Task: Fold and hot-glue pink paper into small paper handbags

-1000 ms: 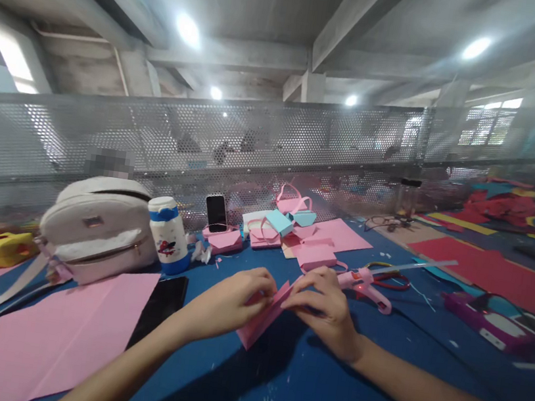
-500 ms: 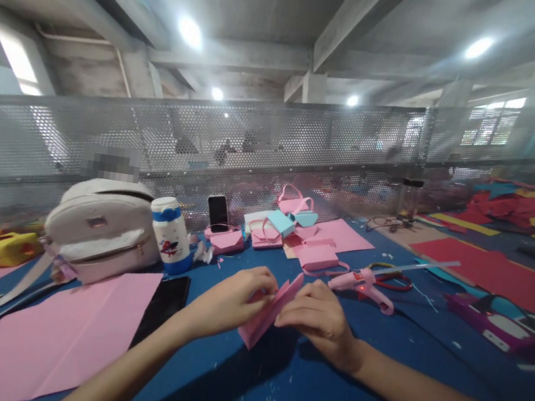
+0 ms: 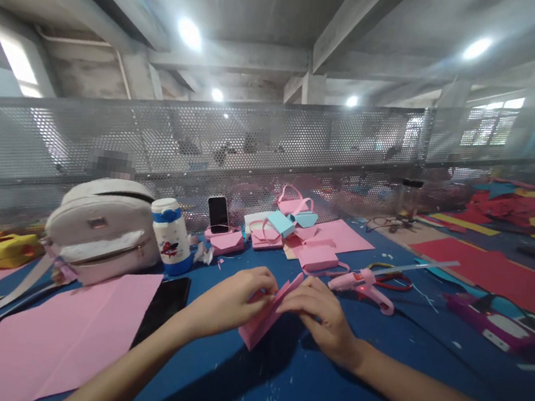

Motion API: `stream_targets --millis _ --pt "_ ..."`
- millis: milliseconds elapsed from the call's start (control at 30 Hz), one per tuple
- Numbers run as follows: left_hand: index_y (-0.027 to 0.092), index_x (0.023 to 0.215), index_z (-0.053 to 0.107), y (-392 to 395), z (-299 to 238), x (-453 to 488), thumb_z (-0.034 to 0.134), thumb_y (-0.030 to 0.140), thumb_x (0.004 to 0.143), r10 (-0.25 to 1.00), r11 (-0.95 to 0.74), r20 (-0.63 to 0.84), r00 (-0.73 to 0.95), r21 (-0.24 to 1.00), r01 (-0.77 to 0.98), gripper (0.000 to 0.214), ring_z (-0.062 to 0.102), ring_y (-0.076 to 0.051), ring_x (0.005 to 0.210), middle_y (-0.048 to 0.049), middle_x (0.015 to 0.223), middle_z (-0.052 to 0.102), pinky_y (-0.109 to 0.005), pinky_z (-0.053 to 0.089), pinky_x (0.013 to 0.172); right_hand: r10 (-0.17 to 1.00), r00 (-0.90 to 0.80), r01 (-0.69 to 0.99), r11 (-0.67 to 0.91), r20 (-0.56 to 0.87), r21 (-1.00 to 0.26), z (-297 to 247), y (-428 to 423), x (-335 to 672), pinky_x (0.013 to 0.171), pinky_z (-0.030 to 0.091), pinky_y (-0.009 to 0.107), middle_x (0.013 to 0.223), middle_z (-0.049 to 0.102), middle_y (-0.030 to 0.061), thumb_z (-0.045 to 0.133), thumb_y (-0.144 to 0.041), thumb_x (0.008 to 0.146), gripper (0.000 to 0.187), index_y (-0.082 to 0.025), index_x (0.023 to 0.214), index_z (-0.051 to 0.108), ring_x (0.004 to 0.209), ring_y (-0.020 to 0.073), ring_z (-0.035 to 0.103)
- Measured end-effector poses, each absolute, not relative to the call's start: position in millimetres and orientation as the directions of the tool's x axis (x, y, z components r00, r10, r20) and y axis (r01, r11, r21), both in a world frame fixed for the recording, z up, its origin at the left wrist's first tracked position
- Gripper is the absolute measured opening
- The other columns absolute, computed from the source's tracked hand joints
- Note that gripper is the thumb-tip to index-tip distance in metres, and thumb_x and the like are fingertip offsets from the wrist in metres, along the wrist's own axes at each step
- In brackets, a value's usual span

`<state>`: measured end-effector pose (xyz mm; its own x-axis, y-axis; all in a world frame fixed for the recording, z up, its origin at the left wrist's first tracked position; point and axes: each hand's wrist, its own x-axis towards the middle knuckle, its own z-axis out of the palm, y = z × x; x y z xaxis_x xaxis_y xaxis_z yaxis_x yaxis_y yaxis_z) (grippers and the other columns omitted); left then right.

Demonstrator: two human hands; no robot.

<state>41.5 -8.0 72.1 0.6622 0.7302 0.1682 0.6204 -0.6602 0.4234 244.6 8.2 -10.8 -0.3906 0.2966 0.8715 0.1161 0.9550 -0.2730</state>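
A small folded pink paper piece [image 3: 257, 329], shaped like a little bag, stands tilted between my hands over the blue table. My left hand [image 3: 239, 299] grips it from the left, fingertips tucked inside its upper edge. On the other side, the fingers of my right hand [image 3: 323, 318] pinch its upper right edge. Part of the paper is hidden behind my fingers. A pink hot glue gun [image 3: 360, 285] with a lit red light and a clear glue stick lies just beyond my right hand. Finished-looking pink paper bags [image 3: 316, 257] lie behind.
A white backpack [image 3: 99, 223], a white-and-blue bottle [image 3: 171, 240] and a black phone-like slab [image 3: 164, 305] stand or lie at left, beside a large pink sheet [image 3: 63, 344]. To the right are red-handled scissors [image 3: 398, 284], a purple device [image 3: 494, 324] and red paper [image 3: 481, 270]. A perforated metal screen [image 3: 235, 149] rises behind.
The fingers of my right hand have shifted slightly on the paper's edge. My left hand and the pink paper stay almost where they were.
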Motion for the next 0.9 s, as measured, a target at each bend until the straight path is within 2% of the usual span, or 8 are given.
stream_targets --millis 233,467,733,900 --pt "0.017 0.090 0.065 -5.4 69.8 41.2 0.048 0.014 0.094 0.719 -0.674 0.176 0.672 0.411 0.613 0.018 0.061 -0.019 0.092 -0.0057 0.101 0.066 -0.034 0.049 0.087 0.333 -0.398 0.107 0.942 0.855 -0.317 -11.6 7.3 242.9 0.079 0.042 0.035 0.090 0.072 0.0038 0.042 -0.021 0.103 0.026 -0.020 0.096 0.067 0.084 0.0190 0.059" --pt "0.017 0.091 0.065 -5.5 69.0 41.1 0.048 0.015 0.094 0.719 -0.677 0.180 0.671 0.400 0.618 0.018 0.061 -0.019 0.093 -0.0056 0.102 0.066 -0.034 0.049 0.088 0.326 -0.413 0.132 0.945 0.850 -0.299 -13.5 8.9 243.4 0.078 0.042 0.035 0.090 0.073 0.0043 0.039 -0.032 0.106 0.033 -0.020 0.096 0.067 0.084 0.0193 0.060" --pt "0.017 0.091 0.064 -5.9 70.3 42.7 0.049 0.012 0.092 0.723 -0.673 0.171 0.669 0.394 0.626 0.016 0.061 -0.019 0.092 -0.0058 0.102 0.066 -0.033 0.048 0.087 0.319 -0.416 0.111 0.947 0.852 -0.300 -16.1 9.6 242.0 0.072 0.038 0.033 0.075 0.070 0.0011 0.043 -0.043 0.104 0.038 -0.020 0.081 0.063 0.073 0.0168 0.055" --pt "0.017 0.089 0.064 -7.2 70.4 42.9 0.048 0.013 0.092 0.722 -0.672 0.166 0.672 0.400 0.624 0.016 0.061 -0.019 0.090 -0.0058 0.101 0.066 -0.032 0.048 0.085 0.321 -0.408 0.129 0.947 0.855 -0.294 -14.7 7.5 241.7 0.070 0.036 0.032 0.070 0.064 0.0003 0.042 -0.038 0.104 0.038 -0.020 0.076 0.059 0.070 0.0160 0.050"
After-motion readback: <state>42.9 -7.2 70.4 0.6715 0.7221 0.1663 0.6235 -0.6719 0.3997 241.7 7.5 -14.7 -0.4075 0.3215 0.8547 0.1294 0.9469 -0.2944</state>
